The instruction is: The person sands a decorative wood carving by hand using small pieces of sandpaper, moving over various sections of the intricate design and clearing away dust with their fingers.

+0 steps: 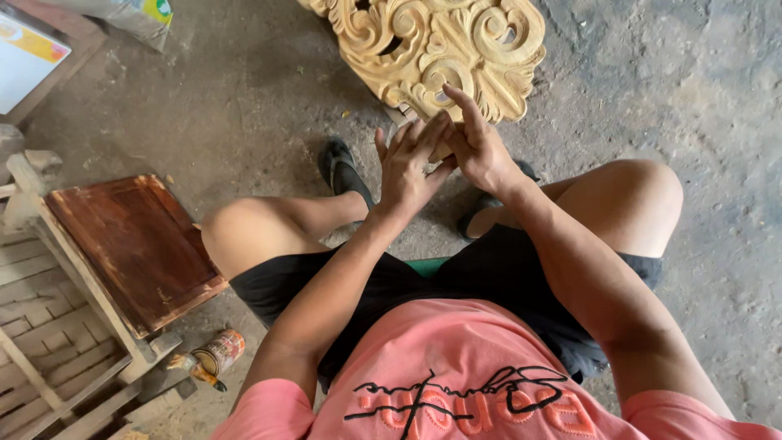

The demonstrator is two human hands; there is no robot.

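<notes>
A pale carved wooden ornament [440,49] with scrolls and leaf shapes leans on the concrete floor in front of my knees. My left hand [407,167] and my right hand [479,147] meet just below its lower edge, fingers touching each other. My right index finger points up against the carving. A small tan scrap [440,151] shows between the two hands; I cannot tell which hand grips it. I sit with my knees apart, in black shorts and a pink shirt, with dark sandals on my feet.
A dark brown stained wooden panel [134,244] rests on a slatted wooden frame [49,342] at the left. A small tin can [218,352] with a brush lies on the floor beside it. A white box [24,57] sits at the top left.
</notes>
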